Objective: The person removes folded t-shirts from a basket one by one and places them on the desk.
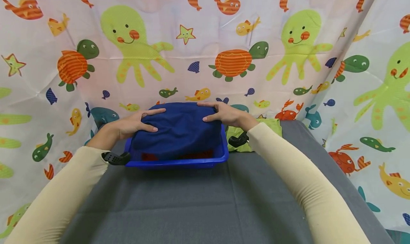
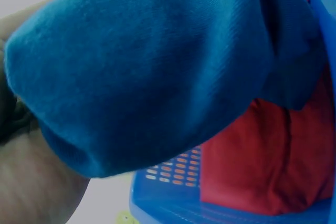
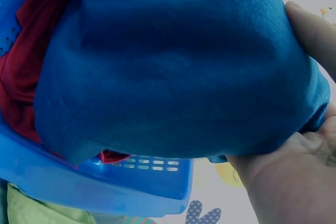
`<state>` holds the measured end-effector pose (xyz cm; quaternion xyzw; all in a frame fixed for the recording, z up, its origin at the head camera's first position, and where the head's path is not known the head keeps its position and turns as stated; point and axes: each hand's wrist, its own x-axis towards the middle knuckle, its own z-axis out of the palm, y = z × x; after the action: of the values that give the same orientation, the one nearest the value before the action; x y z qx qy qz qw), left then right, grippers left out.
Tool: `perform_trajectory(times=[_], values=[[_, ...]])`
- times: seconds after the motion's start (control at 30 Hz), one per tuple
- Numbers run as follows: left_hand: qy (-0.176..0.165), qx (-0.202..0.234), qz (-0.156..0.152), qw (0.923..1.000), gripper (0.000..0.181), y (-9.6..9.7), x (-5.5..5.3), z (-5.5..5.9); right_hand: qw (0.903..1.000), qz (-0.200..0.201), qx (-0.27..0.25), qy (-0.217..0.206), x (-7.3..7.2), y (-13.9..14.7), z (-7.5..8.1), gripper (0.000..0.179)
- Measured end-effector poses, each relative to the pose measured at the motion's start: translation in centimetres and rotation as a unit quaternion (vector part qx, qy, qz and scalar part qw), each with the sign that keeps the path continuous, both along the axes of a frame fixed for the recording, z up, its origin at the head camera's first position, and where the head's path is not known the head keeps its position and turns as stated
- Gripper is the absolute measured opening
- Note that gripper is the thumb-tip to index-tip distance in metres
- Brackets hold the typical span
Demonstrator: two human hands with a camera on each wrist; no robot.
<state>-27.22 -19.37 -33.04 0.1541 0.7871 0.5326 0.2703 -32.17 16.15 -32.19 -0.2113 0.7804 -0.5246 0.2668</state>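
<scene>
A folded dark blue cloth is held up at the blue plastic basket, its lower part overlapping the basket's inside in the head view. My left hand grips the cloth's left end, thumb on the near face and fingers along the top. At the right end, my right hand grips it the same way, its thumb pressing the front. Under the blue cloth a red folded cloth lies in the basket; it shows in both wrist views. The blue fabric hides much of the basket's inside.
A light green folded cloth lies on the grey-covered table, just right of the basket and partly behind my right wrist. Behind the table hangs a white curtain printed with sea animals, which also runs along both sides.
</scene>
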Motion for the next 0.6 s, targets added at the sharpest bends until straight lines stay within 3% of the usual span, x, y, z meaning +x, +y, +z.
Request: perform_trajectory(times=[0.17, 0.27, 0.4, 0.6], values=[[0.011, -0.013, 0.004, 0.9998, 0.080, 0.1, -0.4, 0.6, 0.9997, -0.003, -0.022, -0.009, -0.4, 0.0, 0.2, 0.066], [0.030, -0.045, 0.007, 0.9985, 0.080, 0.1, -0.4, 0.1, 0.9996, -0.009, -0.007, -0.025, -0.4, -0.2, -0.5, 0.067], [0.029, -0.079, 0.003, 0.9965, 0.080, 0.3, -0.5, -1.9, 0.9980, -0.001, 0.040, -0.048, -0.2, -0.6, -2.6, 0.071], [-0.014, -0.108, -0.022, 0.9938, 0.079, 0.5, -0.8, -4.9, 0.9898, 0.049, 0.104, -0.085, 0.4, -1.4, -5.6, 0.076]])
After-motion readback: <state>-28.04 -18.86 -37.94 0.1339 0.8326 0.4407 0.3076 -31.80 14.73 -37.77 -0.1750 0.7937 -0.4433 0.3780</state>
